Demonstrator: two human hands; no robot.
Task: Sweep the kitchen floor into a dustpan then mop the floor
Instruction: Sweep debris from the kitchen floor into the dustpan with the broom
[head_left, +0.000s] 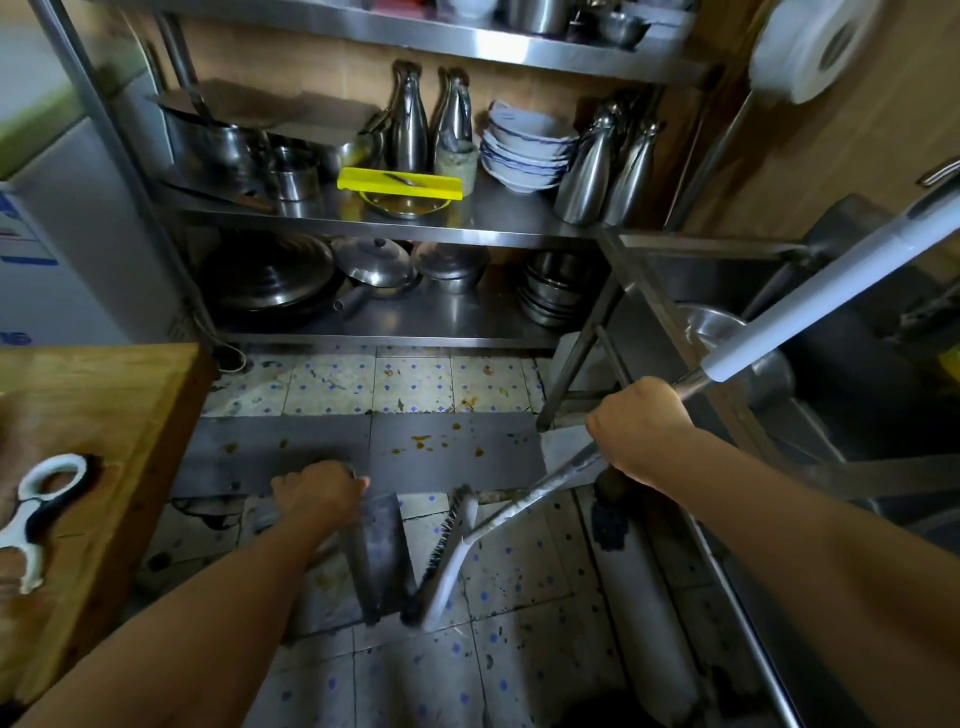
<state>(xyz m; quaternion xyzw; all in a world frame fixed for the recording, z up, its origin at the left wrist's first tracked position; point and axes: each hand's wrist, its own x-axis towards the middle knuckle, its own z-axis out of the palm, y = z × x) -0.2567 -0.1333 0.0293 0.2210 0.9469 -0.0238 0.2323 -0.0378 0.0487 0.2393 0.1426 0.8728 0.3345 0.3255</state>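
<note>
The left hand (321, 487) grips the top of the dustpan (382, 558), which stands steeply tilted with its lower edge on the tiled floor (524, 571). The right hand (640, 423) is closed around the metal broom handle (545, 488); the broom head (448, 556) sits just beside the pan's mouth, bristles toward it. Orange food scraps (422, 441) lie farther off on the grey floor strip — not yet collected.

Risks: with the pan this steep, debris may slip under its lip instead of entering. Sticky residue could smear under the bristles — mopping would then spread it. The long handle may strike the steel shelf (415, 228).
</note>
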